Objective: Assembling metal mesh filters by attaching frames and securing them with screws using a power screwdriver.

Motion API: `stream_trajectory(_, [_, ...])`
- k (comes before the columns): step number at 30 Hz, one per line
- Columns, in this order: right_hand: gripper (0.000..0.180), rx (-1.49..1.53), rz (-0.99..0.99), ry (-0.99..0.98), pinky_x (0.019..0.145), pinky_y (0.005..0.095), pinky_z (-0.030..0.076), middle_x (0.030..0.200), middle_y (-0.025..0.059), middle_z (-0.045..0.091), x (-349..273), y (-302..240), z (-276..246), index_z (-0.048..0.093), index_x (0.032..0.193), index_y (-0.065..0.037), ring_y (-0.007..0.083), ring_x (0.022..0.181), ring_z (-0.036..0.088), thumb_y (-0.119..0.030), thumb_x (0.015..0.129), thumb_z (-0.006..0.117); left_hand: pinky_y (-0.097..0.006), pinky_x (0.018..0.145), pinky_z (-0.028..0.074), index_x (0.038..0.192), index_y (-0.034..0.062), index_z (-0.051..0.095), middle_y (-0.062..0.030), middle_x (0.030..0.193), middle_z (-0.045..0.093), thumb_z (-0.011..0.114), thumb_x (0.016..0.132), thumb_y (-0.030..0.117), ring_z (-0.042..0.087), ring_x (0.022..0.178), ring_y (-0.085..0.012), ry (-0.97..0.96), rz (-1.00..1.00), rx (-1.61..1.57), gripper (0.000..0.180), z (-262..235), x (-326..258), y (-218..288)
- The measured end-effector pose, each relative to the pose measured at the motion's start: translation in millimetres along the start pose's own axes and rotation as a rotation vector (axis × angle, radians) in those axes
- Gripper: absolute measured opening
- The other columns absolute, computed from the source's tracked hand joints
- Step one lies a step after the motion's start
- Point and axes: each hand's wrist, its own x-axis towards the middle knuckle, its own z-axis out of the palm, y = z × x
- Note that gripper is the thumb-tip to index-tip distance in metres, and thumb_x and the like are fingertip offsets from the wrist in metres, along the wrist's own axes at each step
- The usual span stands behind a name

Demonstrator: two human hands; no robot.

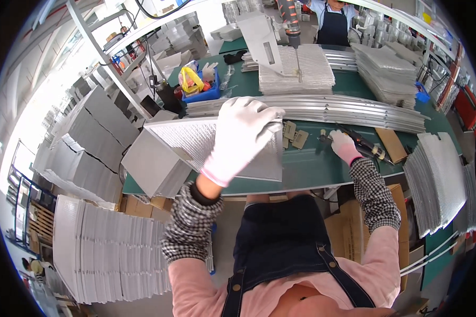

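Note:
My left hand [242, 134], in a white glove with a pink cuff, is closed over the far edge of a framed silver mesh panel [193, 137]. The panel lies tilted on the green table and hides part of it. Several small beige plastic pieces [300, 139] rest just right of the panel. Further right, my gloved right hand [345, 147] has its fingers curled together at the tabletop, beside a small greyish part [323, 135]. Whatever those fingers pinch is too small to make out. A dark handheld power screwdriver [369, 145] lies next to that hand.
Long metal strips [349, 110] stretch across the table behind my hands. Stacked mesh sheets [436, 179] stand at right, grey panels [106, 248] at left. A blue bin [203, 94] sits far left. A hanging screwdriver [291, 24] is overhead; a person [334, 24] stands beyond.

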Motion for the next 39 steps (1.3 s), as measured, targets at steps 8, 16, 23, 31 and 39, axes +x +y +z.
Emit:
stream_trajectory(8, [0.029, 0.65, -0.582, 0.274, 0.059, 0.0324, 0.048, 0.075, 0.0132, 0.061, -16.7, -126.6, -260.5, 0.065, 0.124, -0.011, 0.0226, 0.061, 0.058, -0.025, 0.101, 0.055, -0.043, 0.079, 0.041, 0.092, 0.0127, 0.063, -0.0068, 0.087, 0.055, 0.08, 0.069, 0.048, 0.056, 0.088, -0.0269, 0.06, -0.287, 0.228, 0.046, 31.1, -8.1, 15.5])
stream_trajectory(16, [0.032, -0.259, -0.465, 0.062, 0.065, 0.0436, 0.056, 0.095, 0.0139, 0.072, -14.3, -184.9, -309.2, 0.068, 0.119, -0.015, 0.0324, 0.078, 0.069, -0.036, 0.098, 0.056, -0.042, 0.075, 0.04, 0.094, 0.0119, 0.062, -0.0068, 0.089, 0.057, 0.08, 0.069, 0.047, 0.057, 0.088, -0.0267, 0.044, -0.303, 0.248, 0.047, 34.8, -3.2, 13.6])
stream_trajectory(23, [0.024, 0.619, -0.598, 0.568, 0.072, 0.0296, 0.05, 0.089, 0.0134, 0.067, -12.7, -140.1, -288.9, 0.066, 0.11, -0.002, 0.0212, 0.075, 0.064, -0.021, 0.099, 0.056, -0.044, 0.077, 0.043, 0.086, 0.0093, 0.064, -0.0085, 0.088, 0.056, 0.08, 0.064, 0.054, 0.057, 0.087, -0.0292, 0.079, -0.164, 0.148, 0.053, 31.9, -10.1, -0.6])
stream_trajectory(31, [0.032, -0.144, -0.821, 0.386, 0.061, 0.0399, 0.054, 0.086, 0.0069, 0.071, -11.1, -170.5, -296.5, 0.063, 0.12, -0.017, 0.0283, 0.074, 0.069, -0.03, 0.091, 0.065, -0.045, 0.086, 0.042, 0.091, 0.0067, 0.063, -0.0107, 0.09, 0.056, 0.08, 0.067, 0.054, 0.055, 0.092, -0.0295, 0.096, -0.183, 0.106, 0.056, 29.0, -15.9, 4.0])
stream_trajectory(39, [0.033, 0.038, -0.88, 0.395, 0.057, 0.0417, 0.054, 0.073, 0.0096, 0.066, -6.4, -153.6, -270.2, 0.066, 0.116, -0.018, 0.0294, 0.065, 0.068, -0.038, 0.089, 0.067, -0.047, 0.089, 0.041, 0.09, 0.0071, 0.063, -0.0121, 0.091, 0.055, 0.082, 0.065, 0.048, 0.055, 0.094, -0.0317, 0.123, -0.181, 0.073, 0.051, 30.7, -20.1, 13.3])
